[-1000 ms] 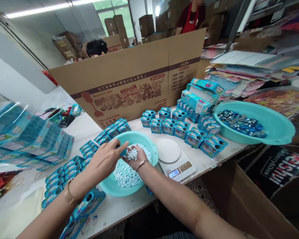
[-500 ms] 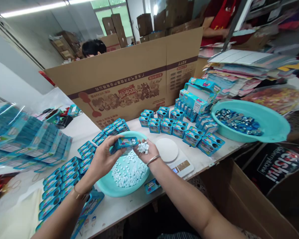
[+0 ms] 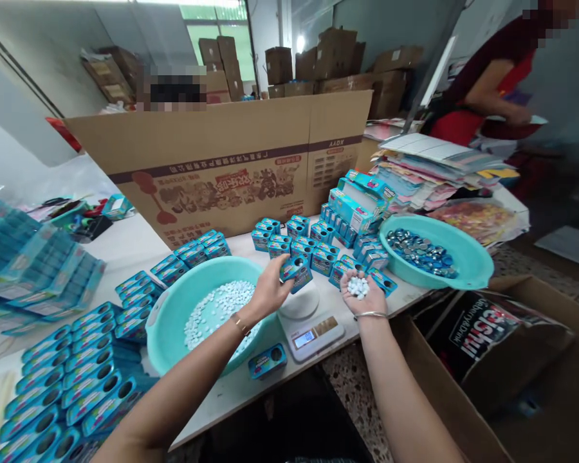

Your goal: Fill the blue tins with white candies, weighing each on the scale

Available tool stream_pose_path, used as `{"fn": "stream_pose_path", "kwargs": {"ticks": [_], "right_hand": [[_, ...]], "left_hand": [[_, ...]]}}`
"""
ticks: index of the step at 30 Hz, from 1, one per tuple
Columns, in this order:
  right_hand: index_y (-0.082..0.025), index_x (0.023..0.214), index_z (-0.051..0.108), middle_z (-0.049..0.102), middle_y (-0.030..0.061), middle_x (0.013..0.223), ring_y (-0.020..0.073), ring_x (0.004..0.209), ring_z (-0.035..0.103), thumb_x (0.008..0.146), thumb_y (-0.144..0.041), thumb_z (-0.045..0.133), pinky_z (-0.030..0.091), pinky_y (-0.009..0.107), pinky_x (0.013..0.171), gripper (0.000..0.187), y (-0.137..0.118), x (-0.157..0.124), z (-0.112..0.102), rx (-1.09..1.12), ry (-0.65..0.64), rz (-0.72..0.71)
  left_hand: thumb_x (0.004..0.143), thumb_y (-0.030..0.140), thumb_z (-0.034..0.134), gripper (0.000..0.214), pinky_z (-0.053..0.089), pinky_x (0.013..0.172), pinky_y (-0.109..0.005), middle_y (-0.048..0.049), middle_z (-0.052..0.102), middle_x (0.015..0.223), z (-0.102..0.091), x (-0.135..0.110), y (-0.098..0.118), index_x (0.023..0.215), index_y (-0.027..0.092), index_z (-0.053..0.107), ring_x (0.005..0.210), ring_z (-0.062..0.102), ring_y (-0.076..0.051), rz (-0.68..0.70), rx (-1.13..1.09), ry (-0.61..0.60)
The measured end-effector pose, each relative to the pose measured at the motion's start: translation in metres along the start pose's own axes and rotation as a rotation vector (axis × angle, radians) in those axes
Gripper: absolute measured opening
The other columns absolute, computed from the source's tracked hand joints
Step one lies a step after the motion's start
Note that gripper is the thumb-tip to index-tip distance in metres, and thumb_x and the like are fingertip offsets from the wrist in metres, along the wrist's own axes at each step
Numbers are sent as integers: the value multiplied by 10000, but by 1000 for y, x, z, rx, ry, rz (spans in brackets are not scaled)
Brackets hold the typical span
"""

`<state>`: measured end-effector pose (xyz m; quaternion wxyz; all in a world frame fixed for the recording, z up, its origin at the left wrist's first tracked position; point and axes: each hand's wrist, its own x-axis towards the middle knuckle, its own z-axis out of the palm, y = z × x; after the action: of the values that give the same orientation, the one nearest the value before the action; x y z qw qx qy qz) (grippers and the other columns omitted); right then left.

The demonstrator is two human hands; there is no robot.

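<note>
My left hand [image 3: 269, 290] grips a small blue tin [image 3: 296, 271] just above the white kitchen scale [image 3: 312, 328]. My right hand [image 3: 363, 296] is cupped palm up to the right of the scale, with a small heap of white tablets [image 3: 358, 287] in it. A teal basin [image 3: 174, 315] holding many more white tablets sits left of the scale. One more blue tin [image 3: 267, 361] lies at the table's front edge, below my left wrist.
Rows of blue tins [image 3: 77, 379] fill the table's left side and more tins [image 3: 289, 243] stand behind the scale. A second teal basin [image 3: 468, 257] holds round lids. A big cardboard box [image 3: 231, 167] stands behind; an open carton [image 3: 502, 347] is on the floor. A person in red [image 3: 487, 90] works at far right.
Both hands have left the tablet basin and moved right: the left hand picked up a tin and carried it over the scale; the right hand carried its tablets beyond the scale.
</note>
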<state>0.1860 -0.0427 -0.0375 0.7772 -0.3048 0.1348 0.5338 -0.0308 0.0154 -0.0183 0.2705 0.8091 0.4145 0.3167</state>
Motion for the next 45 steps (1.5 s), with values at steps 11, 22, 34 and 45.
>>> {"fn": "stream_pose_path", "kwargs": {"ticks": [11,22,34,45], "right_hand": [[-197,610,429,475,-51,541,47,388,430,873,-209,379,391,144,368,268,-14,-3,-27,-113,-161,37],[-199,610,417,453,-43,512,70,434,463,904,-283,324,405,159,394,319,-4,-9,-17,-76,-113,94],[-200,614,385,404,-62,497,49,337,339,957,-311,236,238,143,305,390,2,-12,1,-98,-170,100],[-204,614,357,347,-87,468,44,323,286,950,-343,311,205,144,305,366,50,5,76,-282,-349,22]], "left_hand": [[764,269,627,884,275,1073,-561,-244,322,1465,7,-14,-4,1464,115,109,1390,246,-373,25,423,-171],[833,475,562,730,318,1079,-512,-170,388,1449,-59,-79,-15,1434,185,266,1349,353,-303,-124,223,83],[836,452,573,657,343,1067,-490,-144,438,1405,-49,-87,-15,1392,197,332,1320,390,-277,-108,164,109],[724,439,705,692,264,1055,-553,-146,557,1302,17,2,4,1310,163,459,1226,476,-324,-31,248,-69]]}}
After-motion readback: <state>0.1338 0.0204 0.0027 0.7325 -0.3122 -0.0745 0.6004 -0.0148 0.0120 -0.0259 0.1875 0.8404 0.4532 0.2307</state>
